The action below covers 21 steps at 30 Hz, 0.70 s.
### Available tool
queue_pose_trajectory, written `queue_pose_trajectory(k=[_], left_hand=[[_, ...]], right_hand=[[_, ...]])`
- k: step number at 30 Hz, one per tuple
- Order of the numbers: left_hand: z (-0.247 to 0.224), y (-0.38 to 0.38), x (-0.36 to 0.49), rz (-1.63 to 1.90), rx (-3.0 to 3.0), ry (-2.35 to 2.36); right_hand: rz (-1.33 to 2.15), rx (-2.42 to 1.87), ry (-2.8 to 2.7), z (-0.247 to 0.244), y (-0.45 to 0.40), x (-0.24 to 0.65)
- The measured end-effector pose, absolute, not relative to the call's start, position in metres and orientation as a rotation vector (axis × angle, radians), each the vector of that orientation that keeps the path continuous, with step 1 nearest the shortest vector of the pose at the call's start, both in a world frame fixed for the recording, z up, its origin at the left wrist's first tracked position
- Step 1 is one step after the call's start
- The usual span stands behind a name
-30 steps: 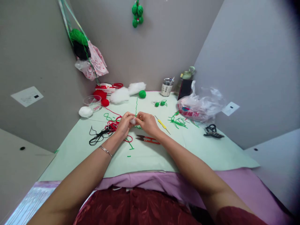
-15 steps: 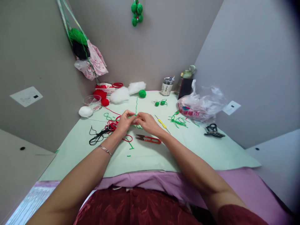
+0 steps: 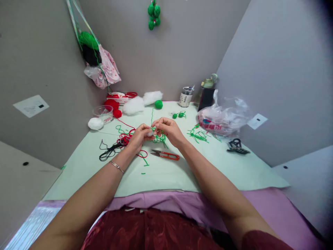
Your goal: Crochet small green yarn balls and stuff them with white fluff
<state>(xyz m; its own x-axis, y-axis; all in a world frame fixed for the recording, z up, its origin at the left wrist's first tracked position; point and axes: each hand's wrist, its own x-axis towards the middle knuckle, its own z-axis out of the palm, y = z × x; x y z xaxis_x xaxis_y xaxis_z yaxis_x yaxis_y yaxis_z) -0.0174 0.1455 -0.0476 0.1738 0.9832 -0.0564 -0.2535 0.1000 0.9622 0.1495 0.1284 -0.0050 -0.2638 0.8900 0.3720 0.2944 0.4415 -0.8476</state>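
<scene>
My left hand point(image 3: 142, 136) is closed in a pinch around a small white-and-green piece point(image 3: 150, 133), apparently white stuffing with green yarn. Right beside it, my right hand point(image 3: 168, 129) has its fingers bent together at the piece's edge; what sits between those fingertips is too small to make out. Loose green yarn point(image 3: 160, 139) lies under the right hand. A green strand point(image 3: 152, 116) runs back from the hands to a green yarn ball point(image 3: 158, 104). Red-handled thread snips point(image 3: 165, 155) lie just in front of my hands.
Left of my hands are tangled red yarn point(image 3: 125, 139), black cord point(image 3: 110, 152) and a white yarn ball point(image 3: 95, 123). White stuffing point(image 3: 134, 106) lies behind. To the right are green yarn scraps point(image 3: 198, 134), a plastic bag point(image 3: 221, 116) and a black hair clip point(image 3: 237, 146).
My right hand has risen and shifted slightly right, uncovering the white-and-green piece in my left fingers. The yellow-handled crochet hook seen on the table before is out of sight now.
</scene>
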Motion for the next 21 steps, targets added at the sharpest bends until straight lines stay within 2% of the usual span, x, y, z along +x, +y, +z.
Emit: queue_pose_trajectory(k=[10,21], left_hand=[[-0.052,0.151,-0.022,1.033,0.964,0.905],[-0.049,0.145,-0.016,1.044,0.882,0.717]], right_hand=[[0.702,-1.171,-1.878,-0.017,0.129,0.148],[0.906,-1.232,-1.721,-0.031,0.146,0.15]])
